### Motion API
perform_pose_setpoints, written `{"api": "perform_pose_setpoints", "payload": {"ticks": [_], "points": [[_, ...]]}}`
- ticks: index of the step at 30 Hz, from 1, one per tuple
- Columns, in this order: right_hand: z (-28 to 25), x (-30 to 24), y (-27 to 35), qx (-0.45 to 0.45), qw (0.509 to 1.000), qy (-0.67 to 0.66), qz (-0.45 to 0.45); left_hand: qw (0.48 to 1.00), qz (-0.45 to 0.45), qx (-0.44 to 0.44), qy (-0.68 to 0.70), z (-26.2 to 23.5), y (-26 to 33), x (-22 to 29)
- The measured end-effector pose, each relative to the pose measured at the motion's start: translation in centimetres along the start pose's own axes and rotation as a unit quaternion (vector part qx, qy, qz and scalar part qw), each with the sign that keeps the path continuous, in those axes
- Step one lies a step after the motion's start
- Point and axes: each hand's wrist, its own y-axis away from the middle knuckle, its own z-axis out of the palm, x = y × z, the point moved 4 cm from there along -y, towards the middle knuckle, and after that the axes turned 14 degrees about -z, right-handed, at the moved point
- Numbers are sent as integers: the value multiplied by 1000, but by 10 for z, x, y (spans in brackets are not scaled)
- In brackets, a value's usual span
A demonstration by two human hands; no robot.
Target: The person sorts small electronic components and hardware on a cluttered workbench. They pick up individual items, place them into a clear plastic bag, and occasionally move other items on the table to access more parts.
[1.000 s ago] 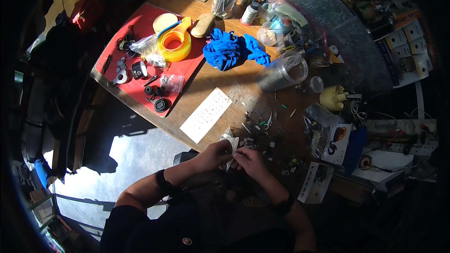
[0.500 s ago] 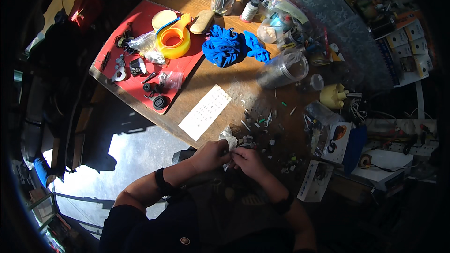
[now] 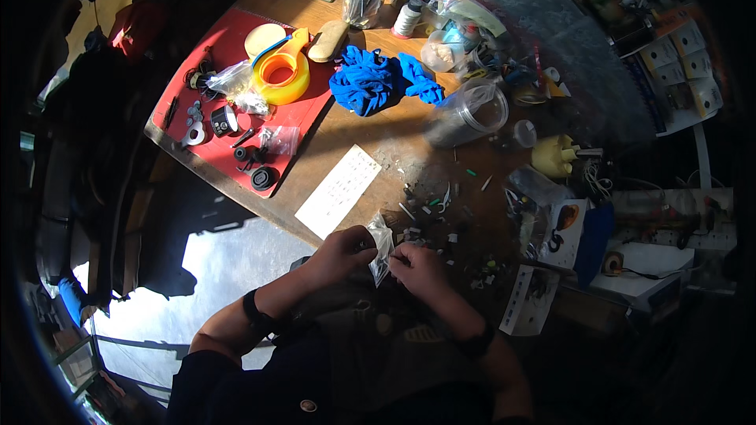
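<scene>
A small clear plastic bag point(image 3: 380, 248) hangs between my two hands at the near edge of the wooden table. My left hand point(image 3: 343, 255) is closed with its fingers curled against the bag's left edge. On the other side, my right hand point(image 3: 420, 271) pinches at the bag's right edge with thumb and forefinger. What lies inside the bag is too blurred by glare to tell. A white printed paper slip point(image 3: 339, 191) lies just beyond my left hand. Small scattered bits and offcuts point(image 3: 431, 208) lie beyond my right hand.
A red mat point(image 3: 228, 83) at the far left bears a yellow tape dispenser point(image 3: 281, 75) and small black parts. Blue cloth point(image 3: 366, 83) lies mid-table. A clear jar point(image 3: 466, 116) lies to its right. Boxes, cables and a white unit point(image 3: 657, 271) crowd the right side.
My hands have moved apart, the left one shifting left and slightly up, so more of the plastic bag shows between them. The whole view has shifted slightly.
</scene>
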Motion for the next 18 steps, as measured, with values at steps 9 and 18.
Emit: {"api": "perform_pose_setpoints", "payload": {"ticks": [9,18], "points": [[-2,-14,-2,-10,998,32,-59,989,-97,-104,50,19,1,6],[-1,-7,0,2,998,9,-63,994,-38,-20,-102,13,5,4]]}}
